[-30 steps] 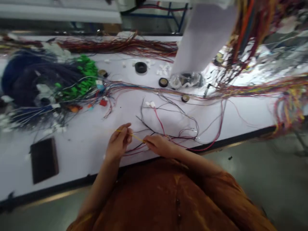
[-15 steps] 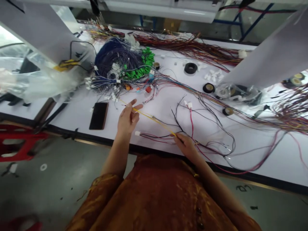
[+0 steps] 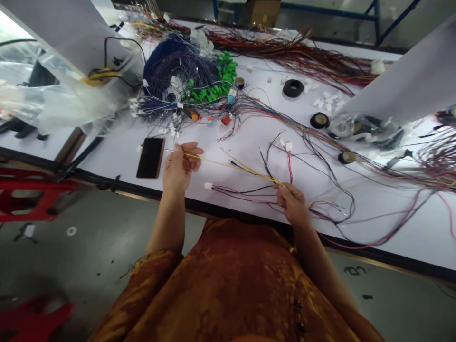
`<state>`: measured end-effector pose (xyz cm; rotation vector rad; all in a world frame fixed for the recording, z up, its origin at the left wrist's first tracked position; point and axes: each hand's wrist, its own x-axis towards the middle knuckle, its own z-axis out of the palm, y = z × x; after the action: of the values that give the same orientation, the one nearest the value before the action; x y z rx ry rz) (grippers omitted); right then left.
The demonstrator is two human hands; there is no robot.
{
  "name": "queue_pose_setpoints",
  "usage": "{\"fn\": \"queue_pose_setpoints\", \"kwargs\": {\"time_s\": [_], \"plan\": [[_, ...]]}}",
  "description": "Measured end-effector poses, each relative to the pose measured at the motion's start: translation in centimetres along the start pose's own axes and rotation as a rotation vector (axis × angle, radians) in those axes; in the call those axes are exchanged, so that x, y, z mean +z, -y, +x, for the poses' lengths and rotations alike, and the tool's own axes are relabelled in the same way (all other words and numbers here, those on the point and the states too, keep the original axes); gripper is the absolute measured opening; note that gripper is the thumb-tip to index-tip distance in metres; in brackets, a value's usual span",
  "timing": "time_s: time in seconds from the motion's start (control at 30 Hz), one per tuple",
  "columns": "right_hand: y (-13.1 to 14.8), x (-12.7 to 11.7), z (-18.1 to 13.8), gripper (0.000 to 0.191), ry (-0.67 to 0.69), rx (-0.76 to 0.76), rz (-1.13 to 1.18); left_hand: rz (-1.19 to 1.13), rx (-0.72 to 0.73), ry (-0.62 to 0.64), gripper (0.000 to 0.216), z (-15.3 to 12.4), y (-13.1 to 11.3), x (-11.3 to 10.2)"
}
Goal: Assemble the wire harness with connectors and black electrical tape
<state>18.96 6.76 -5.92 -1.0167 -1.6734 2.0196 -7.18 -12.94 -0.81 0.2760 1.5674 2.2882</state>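
Mid-frame, over the white bench (image 3: 117, 164): a yellow wire (image 3: 231, 167) is drawn taut, left hand (image 3: 180, 166) pinching one end beside the black phone (image 3: 150, 157), right hand (image 3: 292, 204) closed on the other above loose black and red leads (image 3: 249, 192). Step looks like separating one wire from the tangle. Next move, I judge, calls for an even pull so nothing snags.

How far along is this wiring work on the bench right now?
Looks early. In hand: the left hand and right hand stretch one thin yellow wire between them. Possibly done: a coiled blue wire bundle with green connectors sits at the back. Left: loose black and red wires sprawl unbundled on the white table.
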Motion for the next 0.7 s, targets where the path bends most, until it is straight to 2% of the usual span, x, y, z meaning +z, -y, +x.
{"fn": "queue_pose_setpoints", "kwargs": {"time_s": [0.1, 0.17, 0.2, 0.27, 0.3, 0.33, 0.37, 0.47, 0.5, 0.53, 0.6, 0.7], "plan": [[0.0, 0.0, -0.2, 0.04, 0.005, -0.029, 0.032, 0.058, -0.084, -0.009, 0.042, 0.3, 1.7, -1.2], [0.1, 0.0, -0.5, 0.039, 0.03, -0.035, -0.002, 0.157, -0.111, -0.06, 0.035, 0.6, 2.8, -2.3], [0.2, 0.0, -0.7, 0.038, 0.041, -0.037, -0.036, 0.219, -0.077, -0.12, 0.037, 0.5, 3.1, -2.7], [0.2, -0.1, -1.1, 0.036, 0.063, -0.042, -0.118, 0.328, 0.086, -0.267, 0.047, 0.1, 3.3, -3.2], [0.3, -0.1, -1.3, 0.036, 0.072, -0.048, -0.159, 0.356, 0.164, -0.301, 0.044, -0.4, 3.2, -3.2], [0.3, 0.0, -1.4, 0.035, 0.081, -0.058, -0.197, 0.365, 0.19, -0.268, 0.036, -1.1, 3.0, -2.9], [0.3, 0.0, -1.5, 0.034, 0.088, -0.075, -0.232, 0.362, 0.143, -0.164, 0.027, -1.9, 2.8, -2.4], [0.3, 0.1, -1.6, 0.03, 0.101, -0.147, -0.321, 0.322, -0.27, 0.299, 0.032, -4.1, 3.3, -0.1], [0.3, 0.1, -1.7, 0.028, 0.11, -0.174, -0.342, 0.306, -0.397, 0.388, 0.034, -4.7, 3.8, 0.9], [0.3, 0.2, -1.7, 0.026, 0.124, -0.2, -0.358, 0.282, -0.486, 0.42, 0.036, -5.0, 4.5, 1.7], [0.3, 0.3, -1.8, 0.024, 0.17, -0.255, -0.384, 0.205, -0.573, 0.395, 0.04, -5.1, 5.8, 3.3], [0.1, 0.4, -2.1, 0.023, 0.253, -0.314, -0.425, 0.098, -0.572, 0.293, 0.041, -4.1, 6.9, 4.5]]}}
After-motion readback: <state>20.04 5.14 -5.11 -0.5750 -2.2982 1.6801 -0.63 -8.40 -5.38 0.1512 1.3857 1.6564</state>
